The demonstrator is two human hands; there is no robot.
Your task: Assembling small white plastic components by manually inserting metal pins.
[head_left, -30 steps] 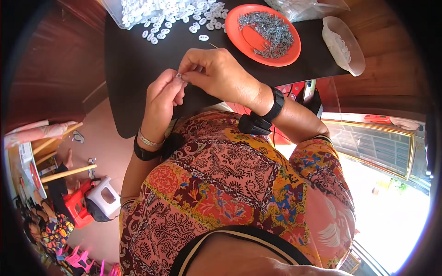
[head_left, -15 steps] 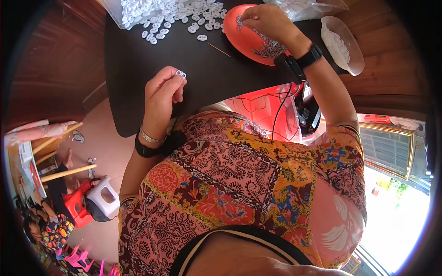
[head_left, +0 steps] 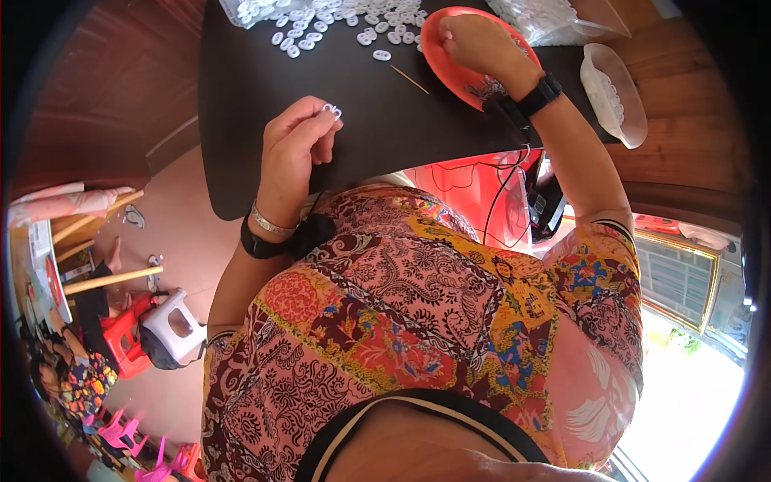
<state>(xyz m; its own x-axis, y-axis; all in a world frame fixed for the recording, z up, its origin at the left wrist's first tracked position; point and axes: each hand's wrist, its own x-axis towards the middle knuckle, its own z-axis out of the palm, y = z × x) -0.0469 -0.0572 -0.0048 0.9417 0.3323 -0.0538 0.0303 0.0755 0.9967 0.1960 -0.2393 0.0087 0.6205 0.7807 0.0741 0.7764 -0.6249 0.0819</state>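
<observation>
Left hand (head_left: 295, 149) raised over the black table (head_left: 241, 112), fingertips pinched on a small white ring piece (head_left: 332, 109). Right hand (head_left: 475, 44) at one o'clock, fingers curled down into the orange plate (head_left: 440, 58); cannot tell whether pinching anything there. Thin wooden stick (head_left: 409, 79) lying on the table between the hands, just beside the plate's rim. Heap of white rings (head_left: 321, 18) at twelve o'clock, well apart from the left hand. White translucent bowl (head_left: 614, 95) at two o'clock, beyond the right wrist.
</observation>
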